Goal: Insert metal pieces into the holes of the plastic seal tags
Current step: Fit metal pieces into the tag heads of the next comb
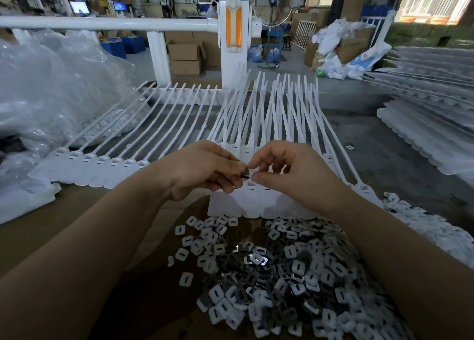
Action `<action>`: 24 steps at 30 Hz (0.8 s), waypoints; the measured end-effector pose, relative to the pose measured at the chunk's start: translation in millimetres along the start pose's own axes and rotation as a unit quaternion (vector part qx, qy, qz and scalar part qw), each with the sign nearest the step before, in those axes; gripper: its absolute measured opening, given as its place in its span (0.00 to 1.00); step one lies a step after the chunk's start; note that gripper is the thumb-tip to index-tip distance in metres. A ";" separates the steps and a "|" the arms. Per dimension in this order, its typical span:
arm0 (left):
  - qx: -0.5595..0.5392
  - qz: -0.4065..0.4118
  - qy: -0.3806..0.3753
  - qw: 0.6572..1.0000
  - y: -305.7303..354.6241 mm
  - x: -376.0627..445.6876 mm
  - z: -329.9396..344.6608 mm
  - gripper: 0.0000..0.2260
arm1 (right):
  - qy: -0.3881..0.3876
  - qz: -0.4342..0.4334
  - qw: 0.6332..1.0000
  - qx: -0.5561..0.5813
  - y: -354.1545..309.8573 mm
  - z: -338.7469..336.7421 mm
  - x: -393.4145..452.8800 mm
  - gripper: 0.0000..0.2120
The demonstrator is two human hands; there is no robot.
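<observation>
Seal tags point(246, 203) under hands: white. Metal pieces point(259, 259) below hands: silver-grey, mixed with white slotted caps point(216, 294). Post reflector point(233, 27) beyond: orange.

a small dark metal piece point(245, 176) is pinched between the fingertips of both hands, just above the slotted heads of a white strip of plastic seal tags point(256, 198) laid flat on the brown table, tails fanned away. a second strip of seal tags point(102, 165) is laid to the left. a loose heap of metal pieces and white slotted plastic squares point(282, 275) is spread nearest the camera.
</observation>
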State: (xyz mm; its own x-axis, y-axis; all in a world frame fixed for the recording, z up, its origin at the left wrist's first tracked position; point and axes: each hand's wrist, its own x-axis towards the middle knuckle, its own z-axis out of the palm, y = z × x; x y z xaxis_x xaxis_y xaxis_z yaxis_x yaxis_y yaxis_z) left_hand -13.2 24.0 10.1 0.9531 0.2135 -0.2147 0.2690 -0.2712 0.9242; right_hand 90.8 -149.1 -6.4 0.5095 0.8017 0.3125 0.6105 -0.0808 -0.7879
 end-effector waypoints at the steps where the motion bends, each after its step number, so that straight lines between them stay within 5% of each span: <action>1: -0.004 -0.003 -0.002 1.000 0.6 -0.5 -0.2 0.08 | -0.001 -0.007 1.000 -0.002 -0.2 0.5 -0.3 0.08; 9: -0.005 -0.003 -0.027 1.000 1.8 -1.0 -0.2 0.09 | 0.011 -0.033 0.999 -0.017 -2.5 1.7 -0.4 0.04; 24: 0.010 0.044 -0.008 0.999 1.0 1.2 1.9 0.05 | 0.008 0.059 0.998 0.035 -0.3 0.2 2.5 0.05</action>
State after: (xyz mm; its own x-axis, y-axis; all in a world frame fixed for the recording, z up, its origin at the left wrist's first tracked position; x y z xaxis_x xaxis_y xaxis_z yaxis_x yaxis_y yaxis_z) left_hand -11.5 22.2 10.2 0.9750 0.1733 -0.1388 0.1873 -0.3068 0.9332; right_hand 91.7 -146.9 -5.4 0.5857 0.7794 0.2225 0.5011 -0.1324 -0.8552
